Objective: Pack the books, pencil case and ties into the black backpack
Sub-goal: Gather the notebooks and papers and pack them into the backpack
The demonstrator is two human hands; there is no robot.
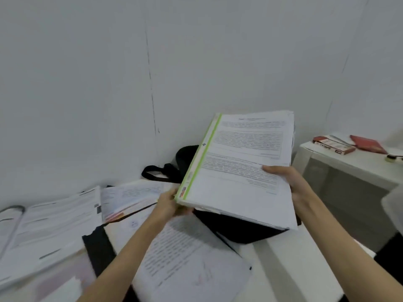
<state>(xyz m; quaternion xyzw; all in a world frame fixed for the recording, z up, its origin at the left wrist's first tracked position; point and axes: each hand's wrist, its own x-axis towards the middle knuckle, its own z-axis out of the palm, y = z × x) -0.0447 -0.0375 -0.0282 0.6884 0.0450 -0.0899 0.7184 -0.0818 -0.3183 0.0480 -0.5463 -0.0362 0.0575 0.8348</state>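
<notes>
1. Above the black backpack (235,227), a thick green-spined book (237,168) is held tilted.
2. The left hand (169,203) pinches its near spine corner; the right hand (287,182) clasps its right edge, thumb on top.
3. The book hides the backpack's opening, and the printed text is blurred.

A low white cabinet (349,171) stands at the right against the white wall (87,83). On its top lie a red-and-white box (333,145), a red booklet (368,143) just beside it, and a small dark round thing (391,158) near the cabinet's right end.
</notes>
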